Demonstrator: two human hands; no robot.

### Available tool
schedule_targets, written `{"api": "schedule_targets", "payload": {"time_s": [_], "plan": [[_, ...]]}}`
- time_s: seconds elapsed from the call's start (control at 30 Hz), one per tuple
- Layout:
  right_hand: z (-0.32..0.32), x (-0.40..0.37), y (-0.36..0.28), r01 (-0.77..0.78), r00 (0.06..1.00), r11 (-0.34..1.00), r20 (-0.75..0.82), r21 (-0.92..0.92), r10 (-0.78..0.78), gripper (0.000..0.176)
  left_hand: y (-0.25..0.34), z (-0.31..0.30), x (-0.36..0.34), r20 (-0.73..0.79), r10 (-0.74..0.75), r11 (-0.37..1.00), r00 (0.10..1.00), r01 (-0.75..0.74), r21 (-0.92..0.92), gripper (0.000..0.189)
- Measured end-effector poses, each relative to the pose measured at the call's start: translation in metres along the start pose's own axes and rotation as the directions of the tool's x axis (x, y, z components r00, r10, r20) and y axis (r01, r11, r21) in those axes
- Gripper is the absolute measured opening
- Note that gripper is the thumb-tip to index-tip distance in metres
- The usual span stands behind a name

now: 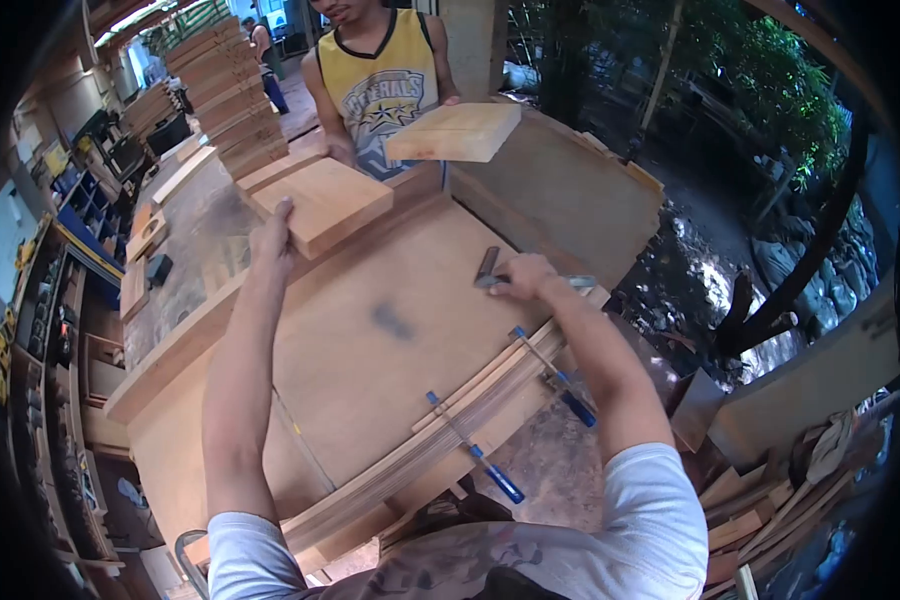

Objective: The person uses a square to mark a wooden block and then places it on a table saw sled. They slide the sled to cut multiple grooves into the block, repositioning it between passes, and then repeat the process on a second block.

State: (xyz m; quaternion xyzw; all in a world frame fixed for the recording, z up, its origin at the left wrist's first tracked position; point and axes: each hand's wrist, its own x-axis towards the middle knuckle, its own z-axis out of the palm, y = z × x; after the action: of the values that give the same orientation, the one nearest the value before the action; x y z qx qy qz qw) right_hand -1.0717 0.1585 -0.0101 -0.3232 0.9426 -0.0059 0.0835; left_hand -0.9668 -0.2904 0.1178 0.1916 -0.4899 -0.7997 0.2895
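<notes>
Left hand (273, 242) pinches the upper-centre wood block (338, 203), steadying it I reckon; right hand (526, 276) wraps a metal tool (487, 264).

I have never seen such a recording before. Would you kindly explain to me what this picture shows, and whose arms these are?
There is no machine here. The camera sits on a person's head and looks forward and down, so the two bare arms reaching in are that person's own. The curved, dark-edged look suggests a wide lens.

The left hand holds a wooden block, thumb on top. The right hand grips a metal tool, perhaps a clamp. Below lies a broad wooden panel, with two blue-handled clamps at its near edge. Opposite stands a co-worker, with one hand at another block.
</notes>
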Motion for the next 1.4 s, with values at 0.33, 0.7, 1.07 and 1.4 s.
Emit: {"api": "schedule_targets", "payload": {"time_s": [0.33, 0.7, 1.07, 1.4], "plan": [[0.010, -0.003, -0.026, -0.022, 0.897, 0.998, -0.440, 0.066, 0.049, 0.061, -0.005, 0.017, 0.029, -0.053, -0.016, 0.998, 0.998, 0.012, -0.068, 0.066], [-0.025, -0.034, -0.045, 0.232, 0.767, 0.945, -0.640, 0.229, -0.033, 0.060, 0.072, -0.060, -0.135, 0.181, -0.055, 0.841, 0.982, -0.052, 0.539, 0.070], [0.022, -0.301, 0.014, -0.060, 0.314, 0.834, -0.783, 0.549, 0.537, 0.030, 0.126, -0.243, -0.612, -0.156, -0.592, 0.598, 0.791, 0.561, 0.572, 0.036], [0.408, -0.619, -0.021, -0.485, 0.796, 0.765, 0.575, 0.425, 0.186, 0.059, -0.060, -0.291, -0.754, -0.155, -0.619, 0.602, 0.770, 0.592, 0.536, 0.040]]}}
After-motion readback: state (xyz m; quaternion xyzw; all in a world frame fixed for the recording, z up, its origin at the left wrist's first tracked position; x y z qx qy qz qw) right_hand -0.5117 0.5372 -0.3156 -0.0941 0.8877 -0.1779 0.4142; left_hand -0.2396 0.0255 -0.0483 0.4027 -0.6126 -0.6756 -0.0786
